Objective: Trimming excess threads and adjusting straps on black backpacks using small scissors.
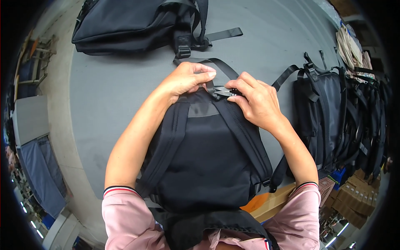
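Observation:
A black backpack [204, 162] lies in front of me with its two padded shoulder straps facing up. At its top end my left hand [183, 81] pinches a black webbing strap [225, 67] between thumb and fingers. The webbing loops up and over towards the right. My right hand [260, 100] is closed around small thread snips [222, 91] with silver blades. Their tips point left, right beside the webbing close to my left fingertips. Most of the snips' handle is hidden in my right fingers.
Another black bag [125, 27] with dangling straps and a buckle lies at the far left of the grey table [106, 104]. Several black backpacks [325, 112] stand in a row along the right side. Cardboard boxes [354, 198] are stacked on the lower right, past the table edge.

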Tool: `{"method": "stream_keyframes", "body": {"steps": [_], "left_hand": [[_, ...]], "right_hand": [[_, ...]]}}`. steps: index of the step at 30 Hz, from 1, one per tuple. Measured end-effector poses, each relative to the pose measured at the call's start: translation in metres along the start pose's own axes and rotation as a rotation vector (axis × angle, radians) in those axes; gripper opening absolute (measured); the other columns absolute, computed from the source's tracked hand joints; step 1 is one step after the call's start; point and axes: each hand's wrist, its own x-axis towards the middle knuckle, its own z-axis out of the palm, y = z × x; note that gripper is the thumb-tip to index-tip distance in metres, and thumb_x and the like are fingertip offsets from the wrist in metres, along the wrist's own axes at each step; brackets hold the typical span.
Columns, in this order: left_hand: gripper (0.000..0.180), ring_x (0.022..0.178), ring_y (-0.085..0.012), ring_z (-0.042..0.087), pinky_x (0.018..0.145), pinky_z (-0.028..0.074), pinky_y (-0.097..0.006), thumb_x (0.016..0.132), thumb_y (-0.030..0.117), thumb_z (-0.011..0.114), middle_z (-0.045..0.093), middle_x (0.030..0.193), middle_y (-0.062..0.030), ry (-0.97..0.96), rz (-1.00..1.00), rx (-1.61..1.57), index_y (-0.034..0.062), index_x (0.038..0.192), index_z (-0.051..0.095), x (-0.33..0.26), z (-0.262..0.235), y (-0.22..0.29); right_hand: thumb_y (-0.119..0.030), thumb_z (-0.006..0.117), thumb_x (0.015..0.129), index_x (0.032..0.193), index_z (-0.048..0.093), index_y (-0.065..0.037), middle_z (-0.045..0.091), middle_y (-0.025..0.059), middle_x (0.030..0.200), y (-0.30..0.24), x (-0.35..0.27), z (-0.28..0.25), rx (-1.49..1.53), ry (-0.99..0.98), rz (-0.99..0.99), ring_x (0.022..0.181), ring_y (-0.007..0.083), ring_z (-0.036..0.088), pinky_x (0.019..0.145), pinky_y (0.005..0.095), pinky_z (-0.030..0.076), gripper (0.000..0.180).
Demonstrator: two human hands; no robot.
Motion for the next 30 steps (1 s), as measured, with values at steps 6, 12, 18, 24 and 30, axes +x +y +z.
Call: {"method": "stream_keyframes", "body": {"steps": [6,12,18,24,30], "left_hand": [[0.038,0.048,-0.0013,0.036,0.043,0.026,-0.017,0.085,0.028,0.066,0.054,0.067,-0.0001,0.029,-0.001,0.048,0.0017,0.113,0.062,0.000,0.000,-0.001],[0.037,0.047,-0.0015,0.036,0.043,0.027,-0.015,0.084,0.025,0.067,0.055,0.068,-0.0008,0.028,0.008,-0.005,0.0010,0.112,0.062,0.001,-0.004,-0.003],[0.057,0.059,-0.0085,0.056,0.054,0.040,-0.020,0.093,0.050,0.042,0.062,0.078,-0.0064,0.065,-0.037,-0.188,-0.0006,0.116,0.058,-0.004,-0.013,0.001],[0.036,0.091,-0.0172,0.060,0.085,0.046,-0.028,0.091,0.025,0.053,0.063,0.104,-0.0096,0.429,0.145,0.154,-0.0019,0.115,0.057,-0.033,-0.036,-0.033],[0.035,0.091,-0.0222,0.061,0.085,0.045,-0.035,0.077,0.022,0.069,0.065,0.092,-0.0119,0.545,0.061,0.672,0.0019,0.103,0.059,-0.047,-0.001,-0.016]], "right_hand": [[-0.011,0.069,0.072,0.088,0.059,-0.009,0.053,0.0036,0.079,-0.006,0.001,0.001,-0.234,0.051,-0.218,0.066,0.0252,0.058,0.067,0.0359,0.049,0.019],[-0.008,0.068,0.072,0.090,0.063,-0.009,0.056,0.0032,0.078,0.001,-0.010,0.016,0.092,0.191,-0.015,0.067,0.0235,0.060,0.063,0.0360,0.048,0.019],[-0.005,0.067,0.076,0.090,0.063,-0.003,0.056,0.0056,0.077,0.005,-0.002,0.020,0.422,0.253,0.187,0.068,0.0161,0.058,0.062,0.0297,0.047,0.015],[-0.006,0.067,0.077,0.100,0.058,-0.005,0.060,0.0058,0.079,0.004,0.024,0.029,0.454,0.085,0.394,0.067,0.0164,0.057,0.063,0.0297,0.046,0.025],[-0.011,0.068,0.076,0.100,0.063,-0.009,0.065,0.0095,0.090,0.014,0.079,0.073,0.171,0.032,0.125,0.078,0.0302,0.062,0.069,0.0399,0.048,0.025]]}}
